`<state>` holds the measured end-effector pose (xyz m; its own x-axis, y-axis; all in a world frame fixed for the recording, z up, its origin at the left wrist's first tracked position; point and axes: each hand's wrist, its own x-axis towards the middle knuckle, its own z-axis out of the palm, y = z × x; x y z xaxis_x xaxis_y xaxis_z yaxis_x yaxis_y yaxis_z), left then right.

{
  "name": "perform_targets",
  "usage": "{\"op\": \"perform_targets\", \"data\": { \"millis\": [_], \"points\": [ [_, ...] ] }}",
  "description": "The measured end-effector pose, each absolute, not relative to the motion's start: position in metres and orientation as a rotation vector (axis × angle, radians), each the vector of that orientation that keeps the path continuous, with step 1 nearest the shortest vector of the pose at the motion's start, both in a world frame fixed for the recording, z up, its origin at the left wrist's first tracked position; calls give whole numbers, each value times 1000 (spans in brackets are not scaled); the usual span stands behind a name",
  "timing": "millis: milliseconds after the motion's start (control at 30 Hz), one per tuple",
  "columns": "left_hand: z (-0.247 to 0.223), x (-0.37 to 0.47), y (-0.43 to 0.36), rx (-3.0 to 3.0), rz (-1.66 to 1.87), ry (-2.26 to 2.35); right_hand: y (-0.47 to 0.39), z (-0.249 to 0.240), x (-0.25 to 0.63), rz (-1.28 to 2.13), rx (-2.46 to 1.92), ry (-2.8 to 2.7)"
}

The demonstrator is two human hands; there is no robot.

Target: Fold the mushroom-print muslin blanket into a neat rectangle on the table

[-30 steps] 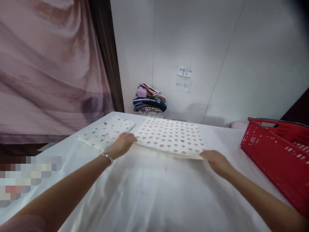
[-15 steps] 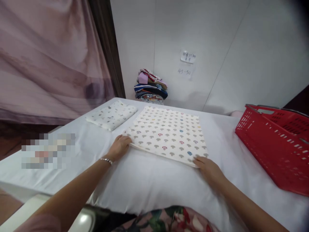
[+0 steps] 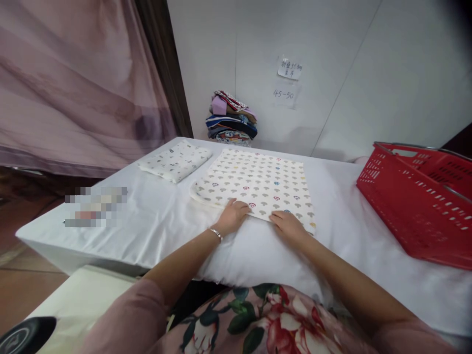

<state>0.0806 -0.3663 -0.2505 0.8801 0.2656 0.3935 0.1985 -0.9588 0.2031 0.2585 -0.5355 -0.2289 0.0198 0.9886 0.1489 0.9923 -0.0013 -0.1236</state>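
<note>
Both hands are sliding in from the near corners of the mushroom-print cloth (image 3: 254,179) and are now meeting near the middle of its near edge. Left hand (image 3: 233,216) and right hand (image 3: 288,226) are sitting close together, not touching, fingers curling at the edge; can't tell if they're pinching it or only pressing. Cloth is lying flat on the white table (image 3: 339,211), between a folded cloth (image 3: 177,162) and the red basket (image 3: 413,216). Left near corner is lying free, so the work seems to be shifting from corners to mid-edge.

Writing: lower note (image 3: 283,95) on the wall is reading "45-50", handwritten; upper note (image 3: 289,70) is showing handwritten Chinese characters, too blurry to read surely. No readable brand is showing on basket or cloths.
</note>
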Motion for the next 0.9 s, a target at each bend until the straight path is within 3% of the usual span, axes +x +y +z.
{"op": "perform_targets", "data": {
  "millis": [267,667,900],
  "points": [
    [-265,101,-373,2740,840,416,-509,-241,257,28,-1878,-1914],
    [-258,98,-372,2932,988,437,-512,-253,257,-296,-1744,-1783],
    [-258,98,-374,3007,810,426,-508,-255,257,-221,-1877,-1905]
  ]
}}
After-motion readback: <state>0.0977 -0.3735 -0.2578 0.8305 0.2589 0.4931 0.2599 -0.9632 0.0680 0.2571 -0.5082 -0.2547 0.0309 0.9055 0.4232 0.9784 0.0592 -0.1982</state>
